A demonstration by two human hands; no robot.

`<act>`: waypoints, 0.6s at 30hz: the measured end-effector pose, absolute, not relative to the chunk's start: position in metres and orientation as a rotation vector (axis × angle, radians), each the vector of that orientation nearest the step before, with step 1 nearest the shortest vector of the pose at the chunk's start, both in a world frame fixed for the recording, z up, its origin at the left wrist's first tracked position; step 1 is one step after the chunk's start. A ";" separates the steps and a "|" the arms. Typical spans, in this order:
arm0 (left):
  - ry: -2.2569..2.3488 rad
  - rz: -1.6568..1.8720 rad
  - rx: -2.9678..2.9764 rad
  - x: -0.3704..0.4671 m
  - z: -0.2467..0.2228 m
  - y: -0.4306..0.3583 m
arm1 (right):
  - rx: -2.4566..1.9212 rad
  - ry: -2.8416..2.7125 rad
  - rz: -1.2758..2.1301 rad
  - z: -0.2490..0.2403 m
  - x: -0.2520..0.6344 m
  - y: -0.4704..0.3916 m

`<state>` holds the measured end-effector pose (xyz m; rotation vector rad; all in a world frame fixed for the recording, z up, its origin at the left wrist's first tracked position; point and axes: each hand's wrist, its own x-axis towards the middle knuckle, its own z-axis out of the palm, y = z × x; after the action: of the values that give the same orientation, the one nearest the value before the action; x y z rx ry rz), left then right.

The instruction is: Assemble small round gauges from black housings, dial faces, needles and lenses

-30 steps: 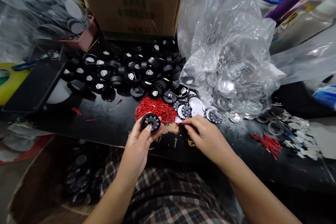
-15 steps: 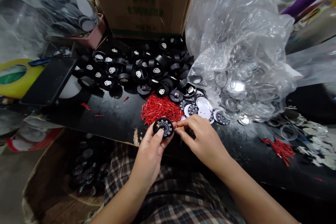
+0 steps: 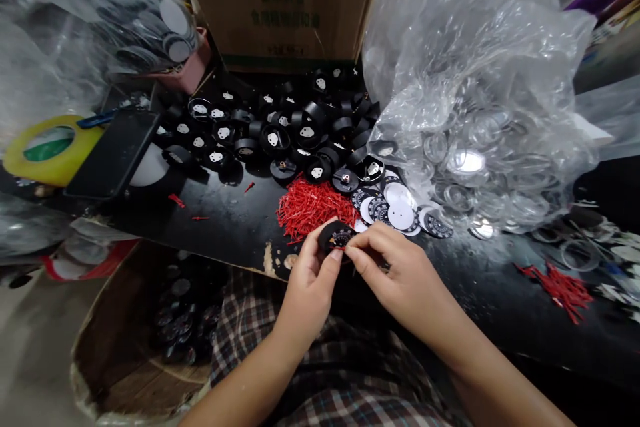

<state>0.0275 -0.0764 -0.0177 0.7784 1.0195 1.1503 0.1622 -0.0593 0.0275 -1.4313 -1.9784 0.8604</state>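
My left hand [image 3: 313, 273] grips a round black gauge [image 3: 330, 235] by its rim, with the thumb at its lower edge. White markings show on its dial, which is tilted. My right hand [image 3: 387, 257] is closed in a pinch at the gauge's right side, its fingertips meeting the end of a thin red pointer [image 3: 339, 248] that lies across the dial. The fingertips partly hide the pointer. Just beyond the hands lies a heap of red pointers [image 3: 313, 207]. Beside it are loose printed dials [image 3: 379, 211], some with the white side up.
Many black gauge housings [image 3: 245, 147] cover the back of the black table. A plastic bag [image 3: 480, 80] of clear discs stands at right, near a small pile of red pointers [image 3: 557, 290]. A phone [image 3: 113, 157] leans on yellow tape [image 3: 20, 153]. A cardboard box [image 3: 280, 33] stands behind.
The gauge has tilted, and my left thumb has moved from the dial's middle to its lower edge. My right fingertips have come in against the dial, where a red pointer now shows.
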 end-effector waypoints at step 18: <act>1.103 1.384 0.552 -0.006 -0.008 -0.050 | -2.275 -1.741 0.492 0.015 0.317 -0.114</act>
<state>-0.0064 -0.0502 -0.0080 0.5524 1.1032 1.3843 0.3170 -0.1140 0.0154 -2.2748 -1.7407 0.4922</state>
